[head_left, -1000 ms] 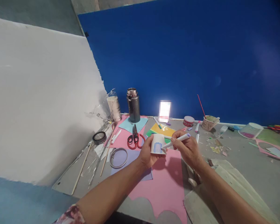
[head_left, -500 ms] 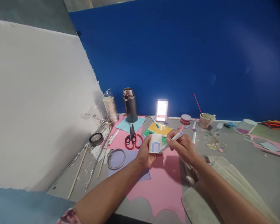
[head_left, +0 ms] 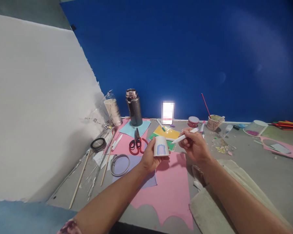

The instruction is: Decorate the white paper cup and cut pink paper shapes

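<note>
My left hand [head_left: 150, 158] is wrapped round a white paper cup [head_left: 162, 143], held with its wide rim down. A blue arch filled with pale purple is drawn on the cup's side. In my right hand [head_left: 195, 144] is a white marker [head_left: 184, 136], its tip pointing left toward the cup but apart from it. Pink paper [head_left: 172, 182] with a scalloped edge and a lilac sheet [head_left: 139, 172] lie beneath my hands. Red-handled scissors [head_left: 137, 143] rest just left of the cup.
A dark flask [head_left: 134, 109] and stacked paper cups [head_left: 113, 112] stand at the back left. Tape rolls [head_left: 98, 144] and wooden sticks [head_left: 80, 178] lie left. A cup with a red stick [head_left: 214, 123] stands back right; a pale cloth [head_left: 210, 208] lies near my right forearm.
My right hand has drawn the marker away from the cup, up and to the right. The cup in my left hand has tilted slightly. The whole view has shifted a little.
</note>
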Motion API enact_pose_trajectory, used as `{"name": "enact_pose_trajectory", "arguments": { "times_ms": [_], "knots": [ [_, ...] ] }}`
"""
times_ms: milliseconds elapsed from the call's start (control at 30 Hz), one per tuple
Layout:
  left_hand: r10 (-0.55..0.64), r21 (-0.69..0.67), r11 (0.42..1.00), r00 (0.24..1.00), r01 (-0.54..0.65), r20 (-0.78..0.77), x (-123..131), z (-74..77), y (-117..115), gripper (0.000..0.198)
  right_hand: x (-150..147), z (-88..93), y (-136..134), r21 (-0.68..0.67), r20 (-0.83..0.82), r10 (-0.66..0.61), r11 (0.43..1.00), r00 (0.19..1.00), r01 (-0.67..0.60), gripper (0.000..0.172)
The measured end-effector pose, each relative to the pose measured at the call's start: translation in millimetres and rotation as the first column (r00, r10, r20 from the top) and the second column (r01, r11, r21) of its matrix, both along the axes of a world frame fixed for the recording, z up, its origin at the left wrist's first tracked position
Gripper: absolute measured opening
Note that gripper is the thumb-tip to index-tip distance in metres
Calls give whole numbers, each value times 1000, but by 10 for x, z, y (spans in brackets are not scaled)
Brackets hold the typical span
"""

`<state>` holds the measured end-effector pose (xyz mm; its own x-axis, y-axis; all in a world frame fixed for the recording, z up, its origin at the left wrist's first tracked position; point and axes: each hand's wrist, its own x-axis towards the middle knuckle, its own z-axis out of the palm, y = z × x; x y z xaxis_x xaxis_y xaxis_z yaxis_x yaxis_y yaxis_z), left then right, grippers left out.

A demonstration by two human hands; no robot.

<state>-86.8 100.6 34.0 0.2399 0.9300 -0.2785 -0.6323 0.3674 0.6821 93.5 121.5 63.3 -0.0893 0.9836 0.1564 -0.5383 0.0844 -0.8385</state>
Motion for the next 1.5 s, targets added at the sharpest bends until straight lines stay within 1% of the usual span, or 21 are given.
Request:
{"name": "enact_pose_trajectory", "arguments": {
  "times_ms": [200, 267, 300, 367, 433, 500, 567, 633, 667, 800, 867, 967, 1067, 1200, 1267, 1300, 1367, 1400, 1433, 1467, 1500],
  "knots": [
    [-28, -9, 1000, 1000, 28, -1, 1, 10, 2, 51, 38, 2, 52, -77, -54, -16, 997, 998, 12, 34],
    [-22, 1, 1000, 1000, 22, 9, -7, 14, -2, 49, 33, 3, 57, -77, -58, -65, 995, 996, 60, 34],
    [-24, 11, 1000, 1000, 23, 16, -13, 14, -4, 47, 25, 0, 59, -66, -47, -107, 992, 993, 104, 35],
    [-45, 35, 998, 999, 44, 30, -25, 7, -11, 43, -3, -18, 61, -30, 37, -215, 976, 976, 217, 36],
    [-93, 77, 993, 995, 90, 46, -31, -1, -19, 41, -44, -53, 52, 31, 179, -293, 956, 939, 292, 38],
    [-154, 133, 981, 986, 144, 69, -30, -3, -27, 45, -95, -97, 26, 72, 285, -274, 962, 919, 264, 42],
    [-187, 178, 969, 978, 169, 90, -29, 8, -33, 50, -148, -141, -12, 74, 318, -186, 982, 930, 171, 45],
    [-187, 194, 967, 977, 165, 100, -33, 28, -38, 53, -193, -179, -51, 66, 328, -123, 992, 937, 107, 46],
    [-188, 196, 967, 977, 165, 101, -38, 39, -40, 54, -209, -195, -65, 68, 334, -115, 993, 936, 97, 47],
    [-233, 195, 958, 967, 210, 105, -60, 68, -61, 66, -229, -242, -77, 82, 348, -147, 989, 926, 126, 48],
    [-246, 190, 956, 963, 222, 113, -62, 79, -80, 68, -231, -256, -74, 79, 365, -147, 989, 919, 127, 48],
    [-234, 183, 961, 962, 206, 145, -55, 101, -100, 66, -249, -271, -89, 68, 381, -117, 993, 917, 99, 49],
    [-197, 151, 974, 957, 167, 212, -60, 127, -95, 64, -280, -303, -125, 73, 396, -70, 996, 916, 44, 48],
    [-153, 84, 987, 956, 136, 249, -90, 150, -67, 56, -305, -351, -138, 94, 474, -34, 995, 880, -12, 48],
    [-119, 67, 992, 964, 106, 238, -104, 156, -56, 53, -302, -311, -108, 110, 538, -34, 993, 842, -30, 48],
    [-106, 69, 993, 969, 92, 224, -108, 158, -52, 53, -289, -258, -86, 119, 579, -44, 992, 814, -31, 48],
    [-90, 83, 994, 979, 75, 182, -113, 153, -44, 54, -220, -85, -55, 148, 688, -101, 989, 719, -3, 49],
    [-86, 89, 993, 983, 73, 160, -113, 146, -38, 54, -156, 24, -61, 177, 751, -150, 984, 643, 23, 50],
    [-86, 93, 993, 986, 73, 140, -113, 134, -31, 53, -71, 134, -92, 219, 815, -206, 975, 542, 41, 47],
    [-88, 94, 993, 988, 77, 123, -112, 118, -23, 52, 36, 228, -155, 269, 863, -254, 963, 437, 29, 41],
    [-94, 92, 992, 989, 84, 111, -111, 100, -13, 51, 160, 293, -256, 305, 892, -285, 952, 352, -1, 32]
  ]
}}
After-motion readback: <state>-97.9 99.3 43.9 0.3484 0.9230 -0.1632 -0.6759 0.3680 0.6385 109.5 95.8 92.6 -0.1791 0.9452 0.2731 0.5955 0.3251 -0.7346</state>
